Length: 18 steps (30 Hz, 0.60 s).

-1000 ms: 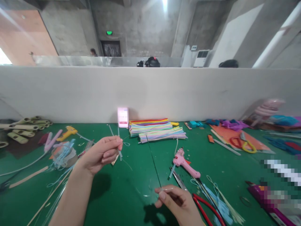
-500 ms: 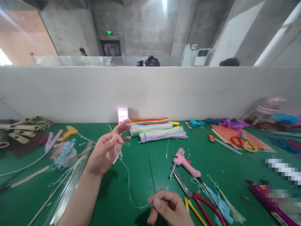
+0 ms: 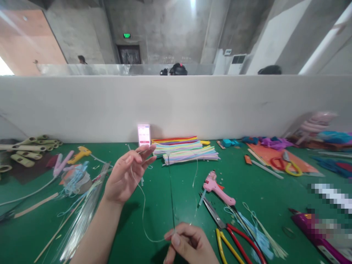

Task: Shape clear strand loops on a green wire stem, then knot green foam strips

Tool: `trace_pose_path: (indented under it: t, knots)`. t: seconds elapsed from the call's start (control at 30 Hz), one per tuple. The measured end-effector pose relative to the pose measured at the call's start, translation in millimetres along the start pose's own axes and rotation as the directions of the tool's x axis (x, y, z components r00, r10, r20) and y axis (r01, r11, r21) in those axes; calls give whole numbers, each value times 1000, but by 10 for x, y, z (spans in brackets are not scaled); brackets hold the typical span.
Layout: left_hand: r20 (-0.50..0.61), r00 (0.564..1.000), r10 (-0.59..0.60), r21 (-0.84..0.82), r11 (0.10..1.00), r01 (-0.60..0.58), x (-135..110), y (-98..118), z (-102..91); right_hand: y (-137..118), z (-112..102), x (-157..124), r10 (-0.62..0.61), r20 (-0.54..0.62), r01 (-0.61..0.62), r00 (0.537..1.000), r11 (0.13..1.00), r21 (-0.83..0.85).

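My right hand, low in the middle, pinches the lower end of a thin dark wire-like stem between thumb and fingers. The stem rises almost upright, with a small pale tip near the colored bundle. A thin pale thread loops from those right fingertips up to my left hand. That left hand is raised, palm turned inward, with thumb and index finger closed near the thread's upper end and the other fingers loosely bent. The exact grip point is partly hidden.
Behind the stem lies a bundle of colored pipe cleaners, beside an upright phone. To the right are a pink glue gun, scissors and yellow-handled pliers. Clear strips lie at left. A white partition stands behind.
My left thumb and index finger have come together at the thread, which now crosses in front of the palm. My right hand has shifted slightly left with the stem.
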State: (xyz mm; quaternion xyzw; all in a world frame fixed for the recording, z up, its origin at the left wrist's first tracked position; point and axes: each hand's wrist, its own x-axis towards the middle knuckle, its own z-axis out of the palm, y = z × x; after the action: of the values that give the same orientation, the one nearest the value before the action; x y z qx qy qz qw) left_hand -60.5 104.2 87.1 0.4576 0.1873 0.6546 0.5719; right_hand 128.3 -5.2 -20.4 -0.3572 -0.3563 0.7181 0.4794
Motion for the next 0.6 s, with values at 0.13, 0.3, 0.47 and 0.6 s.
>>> trace_pose_path:
  t: [0.13, 0.3, 0.47, 0.6]
  knots:
    - [35, 999, 18, -19, 1000, -17, 20, -54, -12, -61, 27, 9, -15, -12, 15, 1000, 1000, -20]
    - [41, 999, -32, -143, 989, 38, 33, -143, 10, -82, 55, 12, -11, -12, 11, 1000, 999, -34]
    - [58, 998, -32, -224, 974, 45, 27, -205, 30, -49, 87, 12, 7, 12, -7, 1000, 998, -59]
    - [90, 996, 14, -236, 972, 7, 11, -212, -9, -31, 123, 12, 9, 17, -8, 1000, 999, -49]
